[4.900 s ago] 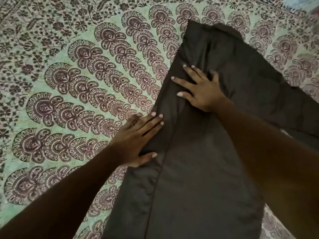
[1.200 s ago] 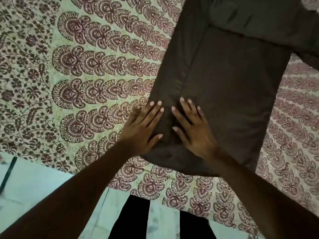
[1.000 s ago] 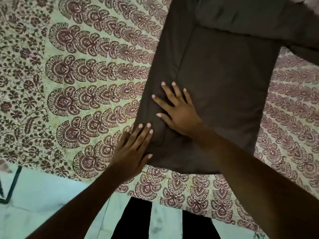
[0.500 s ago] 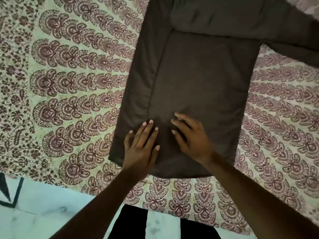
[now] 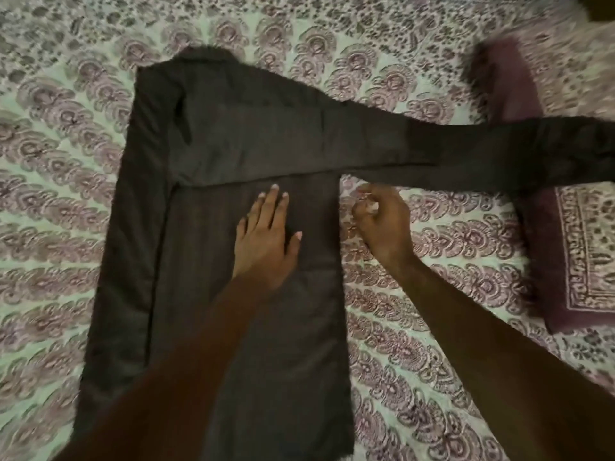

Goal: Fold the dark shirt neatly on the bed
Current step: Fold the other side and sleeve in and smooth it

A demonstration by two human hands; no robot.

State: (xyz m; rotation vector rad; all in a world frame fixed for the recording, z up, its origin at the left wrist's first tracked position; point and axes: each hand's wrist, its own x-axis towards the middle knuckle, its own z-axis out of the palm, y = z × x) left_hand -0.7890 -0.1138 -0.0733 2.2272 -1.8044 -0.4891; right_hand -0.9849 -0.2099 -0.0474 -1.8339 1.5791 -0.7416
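The dark shirt (image 5: 206,134) lies flat and lengthwise on the patterned bed (image 5: 60,201), its left side folded inward. The left hand (image 5: 266,241) presses flat on the shirt body, fingers straight and close together. The right hand (image 5: 382,224) is over the cover just beside the shirt's right edge, fingers curled; blur prevents telling whether it pinches anything. Above it, one sleeve (image 5: 466,151) extends right, touching a pillow (image 5: 572,261).

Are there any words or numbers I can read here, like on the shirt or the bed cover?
None. The dark shirt shows no label, logo or print. The bedsheet and the pillow have only flower and border patterns, no letters or numbers.
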